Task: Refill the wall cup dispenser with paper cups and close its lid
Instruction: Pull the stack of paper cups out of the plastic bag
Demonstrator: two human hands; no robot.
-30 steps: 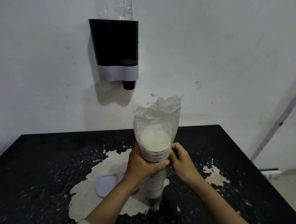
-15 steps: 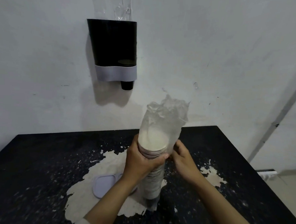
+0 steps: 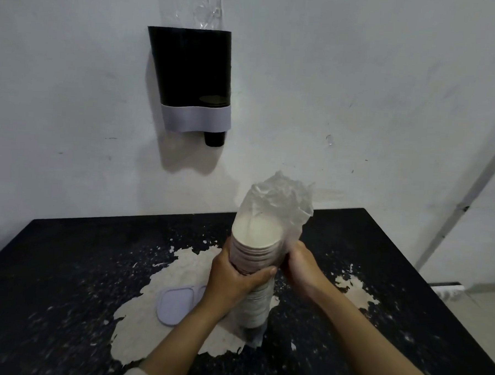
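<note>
A tall stack of white paper cups stands upright on the black table, wrapped in a clear plastic sleeve whose top is torn open and crumpled. My left hand grips the stack near its top. My right hand holds the plastic sleeve on the stack's right side. The black cup dispenser with a grey lower band hangs on the wall above left, a dark cup poking out below. Its grey lid lies flat on the table left of the stack.
The table's black surface is worn, with a large pale patch under the lid and stack and a smaller one at right. A clear plastic strip hangs on the wall above the dispenser. A pale pipe runs along the right wall.
The plastic sleeve's open top has crumpled and folded lower over the cups. Both hands stay on the stack, and the view has tilted slightly.
</note>
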